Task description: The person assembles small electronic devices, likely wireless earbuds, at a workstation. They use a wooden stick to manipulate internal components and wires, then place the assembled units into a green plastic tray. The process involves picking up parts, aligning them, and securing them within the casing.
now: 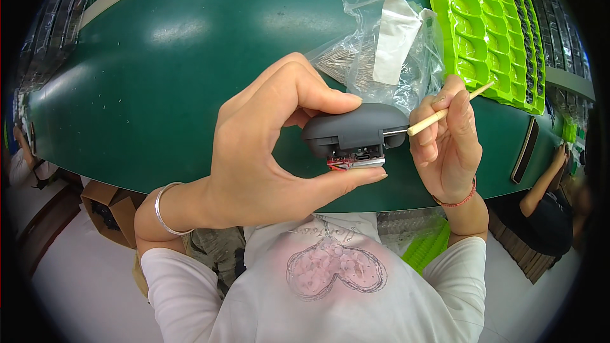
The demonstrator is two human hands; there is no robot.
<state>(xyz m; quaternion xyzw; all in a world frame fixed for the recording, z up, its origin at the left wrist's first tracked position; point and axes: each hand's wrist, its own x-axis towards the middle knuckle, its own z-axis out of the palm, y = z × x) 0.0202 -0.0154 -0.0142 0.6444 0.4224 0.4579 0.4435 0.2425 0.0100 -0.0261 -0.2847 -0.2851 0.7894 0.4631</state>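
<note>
My left hand (251, 136) is closed around a dark grey rounded plastic case (359, 121), fingers and thumb at its top and bottom. On the near side of the case a small circuit board with a port (361, 156) and coloured wires is exposed. A thin metal pin (395, 131) lies level against the case's right end. My right hand (448, 143) pinches a slim wooden stick (441, 114), whose blunt near end meets the pin's outer end. Just beyond both hands, a clear plastic bag (419, 86) holds a heap of thin metal pins (352, 63) and bears a white paper strip (395, 38).
A bright green moulded tray (470, 13) stands at the far right, dark parts in some of its pockets. A dark flat bar (525, 150) lies by the right edge of the green table (190, 76). A cardboard box (108, 209) stands lower left. Other people sit at both sides.
</note>
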